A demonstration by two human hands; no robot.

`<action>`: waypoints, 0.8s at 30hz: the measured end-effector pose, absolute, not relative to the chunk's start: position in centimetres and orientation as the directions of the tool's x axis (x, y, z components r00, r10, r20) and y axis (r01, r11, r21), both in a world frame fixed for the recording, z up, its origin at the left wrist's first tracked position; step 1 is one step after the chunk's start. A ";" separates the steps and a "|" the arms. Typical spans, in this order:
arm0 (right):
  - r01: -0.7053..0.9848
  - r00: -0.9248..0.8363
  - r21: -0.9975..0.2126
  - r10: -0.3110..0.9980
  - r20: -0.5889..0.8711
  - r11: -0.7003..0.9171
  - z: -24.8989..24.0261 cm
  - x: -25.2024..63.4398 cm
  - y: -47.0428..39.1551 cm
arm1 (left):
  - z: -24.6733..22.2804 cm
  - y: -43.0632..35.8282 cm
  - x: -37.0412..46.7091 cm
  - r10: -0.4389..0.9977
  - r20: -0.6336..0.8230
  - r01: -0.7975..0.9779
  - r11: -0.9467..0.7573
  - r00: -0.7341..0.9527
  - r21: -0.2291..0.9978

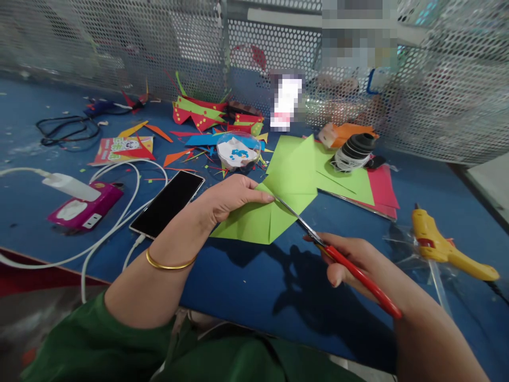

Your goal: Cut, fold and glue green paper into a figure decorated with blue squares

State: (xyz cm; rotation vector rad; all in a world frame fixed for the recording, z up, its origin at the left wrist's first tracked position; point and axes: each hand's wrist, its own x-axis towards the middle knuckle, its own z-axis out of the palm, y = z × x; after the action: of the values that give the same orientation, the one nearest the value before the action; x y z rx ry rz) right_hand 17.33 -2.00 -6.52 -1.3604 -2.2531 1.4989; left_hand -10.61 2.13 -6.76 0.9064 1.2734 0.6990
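Note:
A folded sheet of light green paper (254,222) is pinched between the thumb and fingers of my left hand (236,193), raised above the blue table. Red-handled scissors (358,276) are gripped in my right hand (350,260). Their metal blades reach up and left onto the green paper, the tips close to my left thumb. Part of the handle is hidden by my right hand. Behind the held paper lies a stack of green and red sheets (350,183), with a black spool wound with white thread (353,151) standing on it.
A yellow glue gun (441,244) lies at right. On the left are a black phone (169,204), white cables and a purple power strip (87,207). A clear bowl (238,151) holding blue bits stands among colored paper scraps. A perforated metal screen (119,48) rises behind.

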 end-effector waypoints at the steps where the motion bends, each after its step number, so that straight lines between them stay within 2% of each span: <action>1: 0.605 -0.596 -0.788 0.720 -0.355 0.113 -6.6 17.4 -2.0 | -6.8 2.1 -10.6 0.852 -0.490 0.046 0.491 0.185 0.870; 14: 0.667 -0.562 -0.739 0.716 -0.413 0.097 -6.6 17.3 -2.0 | -6.7 2.2 -10.7 0.833 -0.517 0.048 0.518 0.195 0.854; 24: 0.672 -0.566 -0.729 0.723 -0.396 0.127 -6.8 17.2 -1.9 | -6.9 2.4 -10.6 0.846 -0.501 0.062 0.499 0.183 0.864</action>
State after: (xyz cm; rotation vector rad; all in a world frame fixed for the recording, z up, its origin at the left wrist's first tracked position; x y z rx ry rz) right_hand 17.25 -1.88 -6.77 -1.4359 -2.3170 1.4492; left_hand -10.64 2.37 -6.88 0.9102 1.2804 0.6770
